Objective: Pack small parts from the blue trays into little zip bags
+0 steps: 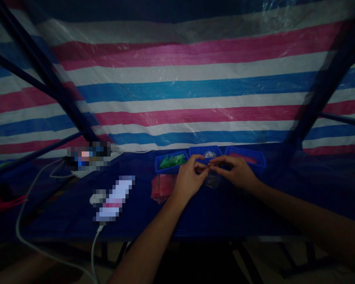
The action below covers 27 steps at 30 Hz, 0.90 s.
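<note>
The left hand (192, 173) and right hand (238, 170) together pinch one small, indistinct item (210, 166) near one clear plastic packet (213, 182). Three blue rectangular plastic bins (166, 170) stand around; one reddish flat-packet stack (162, 188) lies leftward.

We record dim light, with plastic sheeting (195, 92) striped in pink, white and blue as the back wall, creased, faintly glossy and darkest along its top. We note a dark slanting post at left (38, 67) and another at right (328, 92), each met by thinner bars (20, 73). Below, we see a blue tabletop (248, 217), with a dull, shadowed floor (268, 256) beneath.
</note>
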Motion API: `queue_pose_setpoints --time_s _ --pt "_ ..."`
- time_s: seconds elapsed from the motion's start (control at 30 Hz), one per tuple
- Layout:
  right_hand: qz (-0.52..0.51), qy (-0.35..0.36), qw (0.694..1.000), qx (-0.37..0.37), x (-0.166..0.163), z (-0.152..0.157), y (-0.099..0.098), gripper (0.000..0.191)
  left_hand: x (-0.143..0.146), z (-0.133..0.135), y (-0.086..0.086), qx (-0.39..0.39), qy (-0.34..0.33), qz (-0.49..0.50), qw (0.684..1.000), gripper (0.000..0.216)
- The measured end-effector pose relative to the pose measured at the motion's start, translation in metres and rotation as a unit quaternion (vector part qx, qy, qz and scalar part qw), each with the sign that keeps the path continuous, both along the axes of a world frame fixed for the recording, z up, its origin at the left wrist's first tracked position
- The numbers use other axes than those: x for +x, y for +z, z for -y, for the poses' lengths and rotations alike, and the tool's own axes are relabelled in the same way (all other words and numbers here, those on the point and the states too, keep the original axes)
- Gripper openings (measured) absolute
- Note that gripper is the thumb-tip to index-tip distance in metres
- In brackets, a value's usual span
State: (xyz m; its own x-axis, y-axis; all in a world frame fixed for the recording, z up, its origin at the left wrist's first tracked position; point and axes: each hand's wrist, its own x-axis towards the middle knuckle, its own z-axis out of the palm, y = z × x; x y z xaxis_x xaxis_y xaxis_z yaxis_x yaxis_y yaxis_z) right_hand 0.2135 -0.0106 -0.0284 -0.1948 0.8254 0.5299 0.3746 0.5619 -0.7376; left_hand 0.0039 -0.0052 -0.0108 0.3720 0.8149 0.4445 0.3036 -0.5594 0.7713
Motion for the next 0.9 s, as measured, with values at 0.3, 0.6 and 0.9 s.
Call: queue_pose_setpoints --time_s 0.3,0.6,0.9 --pt "0.029 -0.086 0.988 0.122 0.001 0.004 0.011 0.013 -0.004 0.005 0.008 0.096 0.074 -0.071 0.990 0.030" --pt "0.126 -0.023 0.978 0.161 0.005 -0.001 0.001 0.022 -0.002 -0.004 -0.003 -0.037 -0.005 0.059 0.998 0.031" --pt "0.020 -0.052 0.992 0.112 0.002 0.000 0.007 0.027 -0.001 -0.018 -0.012 -0.054 0.008 0.155 0.986 0.036"
